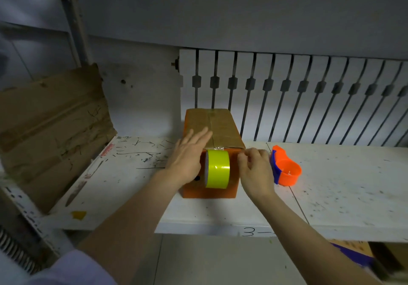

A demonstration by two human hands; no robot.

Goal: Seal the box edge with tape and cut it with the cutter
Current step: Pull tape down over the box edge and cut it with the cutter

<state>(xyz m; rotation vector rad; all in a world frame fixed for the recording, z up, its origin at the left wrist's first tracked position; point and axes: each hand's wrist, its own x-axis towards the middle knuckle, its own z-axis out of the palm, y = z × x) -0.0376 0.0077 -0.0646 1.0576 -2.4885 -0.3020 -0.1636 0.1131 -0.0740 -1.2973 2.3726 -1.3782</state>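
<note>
A long brown cardboard box (pixel 223 127) lies on the white table (pixel 344 187), its near end facing me. A strip of clear tape runs along its top seam. A yellow-green tape roll (pixel 217 168) hangs against the box's near end, its tape stuck at the top front edge. My left hand (pixel 187 158) lies flat with spread fingers on the box's top left near corner, just left of the roll. My right hand (pixel 256 169) is at the box's right near corner, fingers curled against the edge. An orange and blue tape cutter (pixel 286 169) rests on the table just right of it.
A flattened cardboard sheet (pixel 50 130) leans at the left against a metal shelf frame (pixel 72 19). A white radiator (pixel 309 94) runs behind the table. The table's front edge (pixel 242 229) is close to me, with a cardboard box and blue item (pixel 353 256) below at right.
</note>
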